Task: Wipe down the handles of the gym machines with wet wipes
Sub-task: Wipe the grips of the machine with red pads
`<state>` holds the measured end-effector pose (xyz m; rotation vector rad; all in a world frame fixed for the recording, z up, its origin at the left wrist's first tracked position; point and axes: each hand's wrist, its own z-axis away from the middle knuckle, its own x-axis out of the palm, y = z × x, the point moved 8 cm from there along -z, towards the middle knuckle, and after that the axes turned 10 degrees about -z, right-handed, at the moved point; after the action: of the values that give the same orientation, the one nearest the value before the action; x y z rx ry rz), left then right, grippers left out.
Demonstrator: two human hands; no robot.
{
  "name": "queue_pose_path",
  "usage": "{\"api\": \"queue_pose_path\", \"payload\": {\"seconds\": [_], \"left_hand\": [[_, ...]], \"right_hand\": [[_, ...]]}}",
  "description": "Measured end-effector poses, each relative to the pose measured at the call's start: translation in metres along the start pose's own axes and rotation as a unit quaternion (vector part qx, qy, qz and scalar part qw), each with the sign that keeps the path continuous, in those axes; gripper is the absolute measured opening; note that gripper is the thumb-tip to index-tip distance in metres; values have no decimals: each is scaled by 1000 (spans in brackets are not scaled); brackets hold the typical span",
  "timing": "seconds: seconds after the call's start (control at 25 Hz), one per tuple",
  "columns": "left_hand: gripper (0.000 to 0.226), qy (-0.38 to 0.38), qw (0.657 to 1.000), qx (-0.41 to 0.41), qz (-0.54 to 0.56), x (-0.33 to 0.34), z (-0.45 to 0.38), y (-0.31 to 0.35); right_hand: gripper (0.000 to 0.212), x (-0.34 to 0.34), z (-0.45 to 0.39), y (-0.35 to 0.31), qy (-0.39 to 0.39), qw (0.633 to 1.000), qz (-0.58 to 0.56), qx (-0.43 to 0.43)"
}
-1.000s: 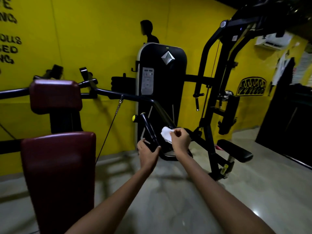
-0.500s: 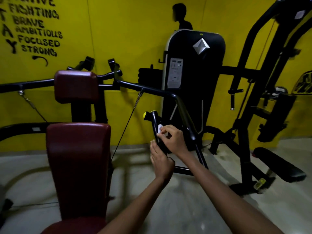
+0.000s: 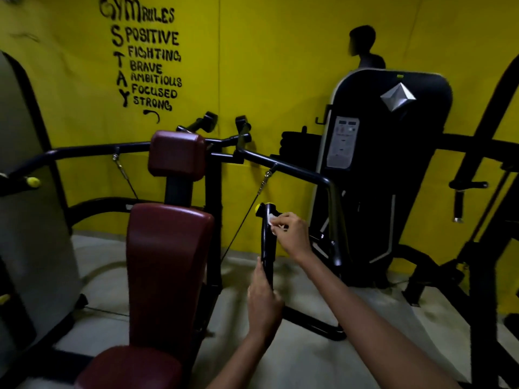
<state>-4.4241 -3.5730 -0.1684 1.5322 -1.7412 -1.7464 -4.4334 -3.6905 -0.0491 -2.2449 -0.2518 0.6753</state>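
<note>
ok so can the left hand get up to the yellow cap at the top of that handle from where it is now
Probably yes. The left hand grips the bottom of the black handle, and the shaft above it is bare up to the yellow cap. The right hand with the wipe sits just beside the cap, so it may crowd the top.

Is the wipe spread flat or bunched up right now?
Bunched. The wet wipe shows only as a small crumpled wad pinched in the right hand against the top of the black handle.
</note>
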Motion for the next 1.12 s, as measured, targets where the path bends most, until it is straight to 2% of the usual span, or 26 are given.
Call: {"api": "queue_pose_path", "payload": {"seconds": [0.12,0.28,0.4,0.68,0.76,0.92,1.12], "left_hand": [[83,4,1000,-4,-21,-2,1,4],[79,13,999,-11,-40,-2,2,3],[78,17,1000,0,-26,-2,3,5],[81,3,1000,-12,-12,-2,1,1],[80,4,1000,-20,-18,-2,1,-2],[81,4,1000,-26,-8,2,-2,-9],[82,25,1000,-3,6,-1,-2,-3]], "right_hand": [[17,1,-11,5,-26,1000,2,7],[11,6,42,2,-67,993,2,-97],[10,7,55,3,-99,989,-15,-107],[15,7,-29,-3,-35,998,-11,-59],[14,5,-25,-4,-27,995,-17,-93],[20,1,32,0,-40,975,2,-217],[18,6,38,-3,-94,967,-5,-237]]}}
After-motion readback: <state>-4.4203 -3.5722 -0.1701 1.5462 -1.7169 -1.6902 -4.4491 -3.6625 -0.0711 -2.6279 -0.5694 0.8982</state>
